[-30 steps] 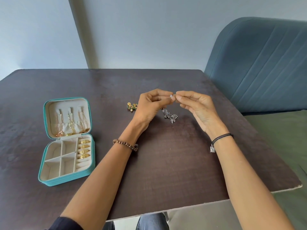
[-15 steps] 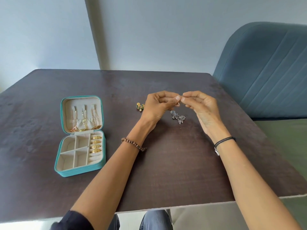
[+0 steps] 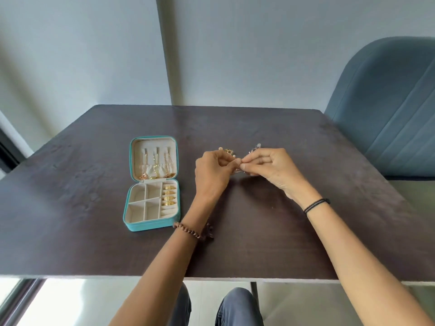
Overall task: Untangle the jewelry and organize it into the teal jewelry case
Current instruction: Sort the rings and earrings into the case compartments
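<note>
The teal jewelry case (image 3: 150, 225) lies open on the dark table (image 3: 70, 208), left of my hands. Gold chains (image 3: 155, 169) hang in its lid and several gold rings (image 3: 169, 196) sit in its right-hand slots; the square compartments look bare. My left hand (image 3: 213, 171) and my right hand (image 3: 268, 164) meet fingertip to fingertip above the table and pinch one small piece of jewelry (image 3: 241, 167) between them; it is mostly hidden. A gold earring (image 3: 227, 151) lies just beyond my left hand. A silver piece (image 3: 256, 147) shows beyond my right hand.
A blue upholstered chair (image 3: 388, 109) stands at the table's right side. A pale wall runs behind the far table edge. My knees show below the near edge. A beaded bracelet is on my left wrist, a black band on my right.
The camera has tilted, so the case and hands sit lower and more to the right in view. My hands stay joined on the small piece; the silver piece now appears beyond my right hand.
</note>
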Motion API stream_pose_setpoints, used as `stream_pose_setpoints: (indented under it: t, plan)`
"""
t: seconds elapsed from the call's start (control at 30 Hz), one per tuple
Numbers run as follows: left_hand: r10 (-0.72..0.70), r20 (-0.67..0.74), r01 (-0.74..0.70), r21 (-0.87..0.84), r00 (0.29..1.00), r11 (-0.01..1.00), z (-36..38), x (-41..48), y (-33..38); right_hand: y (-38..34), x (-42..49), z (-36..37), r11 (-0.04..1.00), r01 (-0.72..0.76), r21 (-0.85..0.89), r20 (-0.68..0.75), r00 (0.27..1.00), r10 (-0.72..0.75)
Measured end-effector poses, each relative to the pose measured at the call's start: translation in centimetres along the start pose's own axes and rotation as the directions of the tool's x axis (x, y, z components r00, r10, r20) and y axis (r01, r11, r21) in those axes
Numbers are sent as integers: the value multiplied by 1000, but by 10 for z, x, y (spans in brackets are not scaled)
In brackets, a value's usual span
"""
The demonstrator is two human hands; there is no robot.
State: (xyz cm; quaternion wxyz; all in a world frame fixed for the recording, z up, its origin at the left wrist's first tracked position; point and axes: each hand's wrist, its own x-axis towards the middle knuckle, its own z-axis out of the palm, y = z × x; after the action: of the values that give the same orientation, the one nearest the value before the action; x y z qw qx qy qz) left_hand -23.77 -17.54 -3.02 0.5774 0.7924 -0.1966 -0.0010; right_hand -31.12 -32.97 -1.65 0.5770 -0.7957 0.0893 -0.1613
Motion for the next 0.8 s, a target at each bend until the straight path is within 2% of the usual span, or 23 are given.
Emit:
stream_pose_setpoints:
  t: [0.13,0.33,0.57,0.7,0.8]
  plan:
    - [16,-38,-10,163,999,987,1,-4,-5,8,3,6,992,-6,-124,-11,1000,5]
    - [62,-62,-49,197,996,979,3,-7,-6,11,4,12,959,87,-268,-62,992,-108]
    - [124,-48,-115,158,991,981,10,-6,6,6,3,-12,989,84,-121,-143,985,-101]
    - [167,45,-171,116,985,978,23,-4,18,5,1,-36,998,66,-16,-265,962,-68]
    - [187,120,-204,143,975,969,40,1,24,13,1,-55,999,16,-48,-344,938,-31]
